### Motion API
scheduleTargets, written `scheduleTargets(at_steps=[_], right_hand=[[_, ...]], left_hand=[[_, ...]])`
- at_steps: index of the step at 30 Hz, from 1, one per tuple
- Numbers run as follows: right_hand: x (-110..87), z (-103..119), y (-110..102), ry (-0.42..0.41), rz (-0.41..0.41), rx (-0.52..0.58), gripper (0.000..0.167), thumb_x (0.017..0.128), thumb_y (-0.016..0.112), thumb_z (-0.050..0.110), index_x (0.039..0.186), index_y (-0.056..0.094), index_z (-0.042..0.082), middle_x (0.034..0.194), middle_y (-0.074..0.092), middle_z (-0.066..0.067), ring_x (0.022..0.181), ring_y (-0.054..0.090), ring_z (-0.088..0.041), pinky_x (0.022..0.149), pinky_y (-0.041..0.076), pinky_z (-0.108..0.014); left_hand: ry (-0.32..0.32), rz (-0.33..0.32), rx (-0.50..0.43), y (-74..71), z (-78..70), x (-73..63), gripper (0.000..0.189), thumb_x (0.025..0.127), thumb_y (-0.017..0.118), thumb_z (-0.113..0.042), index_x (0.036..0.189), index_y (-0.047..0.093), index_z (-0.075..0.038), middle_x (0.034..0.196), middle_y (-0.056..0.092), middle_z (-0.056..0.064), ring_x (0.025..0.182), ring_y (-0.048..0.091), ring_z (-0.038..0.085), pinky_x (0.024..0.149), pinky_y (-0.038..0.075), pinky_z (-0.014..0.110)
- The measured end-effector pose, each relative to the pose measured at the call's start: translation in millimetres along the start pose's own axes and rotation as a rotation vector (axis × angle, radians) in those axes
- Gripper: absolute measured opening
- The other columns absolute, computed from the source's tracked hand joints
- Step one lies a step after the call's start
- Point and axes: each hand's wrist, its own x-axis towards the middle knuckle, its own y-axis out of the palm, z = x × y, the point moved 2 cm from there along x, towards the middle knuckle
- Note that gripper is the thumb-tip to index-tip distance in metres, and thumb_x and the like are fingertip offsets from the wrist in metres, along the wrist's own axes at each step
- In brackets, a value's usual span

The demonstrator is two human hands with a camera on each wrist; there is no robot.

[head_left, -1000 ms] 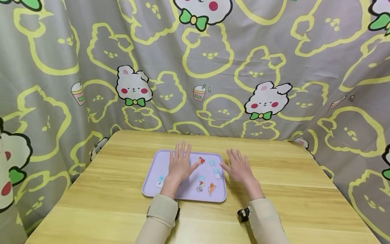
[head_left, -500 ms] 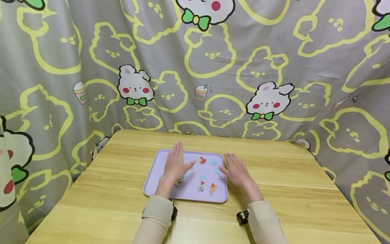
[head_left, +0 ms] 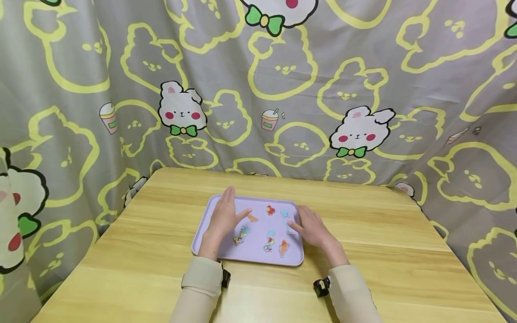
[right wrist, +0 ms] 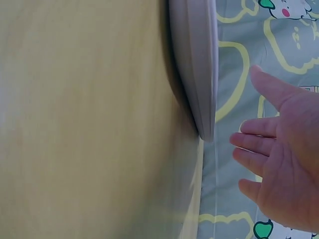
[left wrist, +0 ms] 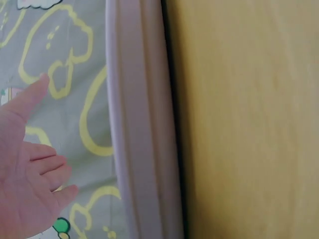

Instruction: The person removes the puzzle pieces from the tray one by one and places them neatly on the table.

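A lilac tray (head_left: 258, 255) lies on the wooden table, with several small flat cut-out pieces on it. Over its left part is my left hand (head_left: 222, 218), fingers straight and thumb held out to the right, holding nothing. My right hand (head_left: 317, 229) is at the tray's right rim, fingers extended, its thumb overlapping the tray in the head view. Between the hands are a red piece (head_left: 270, 210), a light blue piece (head_left: 285, 213) and an orange wedge-shaped piece (head_left: 284, 248). Both wrist views show the tray's side (left wrist: 137, 119) and a hand with an empty palm.
The wooden table (head_left: 383, 251) extends around the tray on all sides. Behind it and to both sides hangs a grey curtain (head_left: 226, 58) printed with cartoon rabbits and yellow outlines. A small black device (head_left: 322, 287) is worn at the right wrist.
My left hand has moved left across the tray and turned more edge-on, uncovering pieces in the middle. My right hand has come slightly closer to the tray's right rim.
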Motion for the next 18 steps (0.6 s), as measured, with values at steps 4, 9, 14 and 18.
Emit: scheduleTargets(at_steps=[4,9,14,18], right_hand=[[0.9,-0.5,1.2,0.000,0.020,-0.001,0.066,0.100,0.054,0.031,0.148,0.031,-0.009,0.152,0.035,-0.031,0.144,0.029,-0.048,0.122,0.020,-0.060],[1.1,-1.9,3.4,0.002,0.036,-0.004,0.065,0.098,0.058,0.030,0.145,0.037,-0.008,0.149,0.039,-0.031,0.141,0.034,-0.049,0.119,0.027,-0.059],[1.4,-0.7,3.8,-0.004,0.038,-0.034,0.064,0.095,0.062,0.029,0.142,0.041,-0.009,0.148,0.041,-0.032,0.138,0.038,-0.049,0.118,0.030,-0.059],[1.9,-0.4,3.8,-0.010,0.041,-0.058,0.063,0.094,0.065,0.029,0.140,0.044,-0.009,0.147,0.043,-0.031,0.138,0.039,-0.049,0.119,0.028,-0.060]], left_hand=[[-0.013,-0.031,-0.031,-7.0,8.9,-0.2,0.091,0.091,0.068,-0.036,0.152,0.018,0.009,0.160,0.021,0.027,0.148,0.024,0.043,0.123,0.024,0.052],[-0.044,-0.055,-0.066,-14.4,20.6,-1.4,0.088,0.088,0.072,-0.030,0.150,0.023,0.009,0.158,0.027,0.027,0.147,0.027,0.042,0.122,0.027,0.051],[-0.085,-0.048,-0.097,-20.3,32.8,-4.2,0.085,0.088,0.073,-0.028,0.150,0.027,0.006,0.156,0.031,0.026,0.146,0.030,0.042,0.120,0.029,0.052],[-0.124,-0.042,-0.098,-24.3,44.2,-6.5,0.080,0.089,0.072,-0.027,0.149,0.030,0.005,0.154,0.034,0.028,0.144,0.032,0.044,0.120,0.030,0.054]])
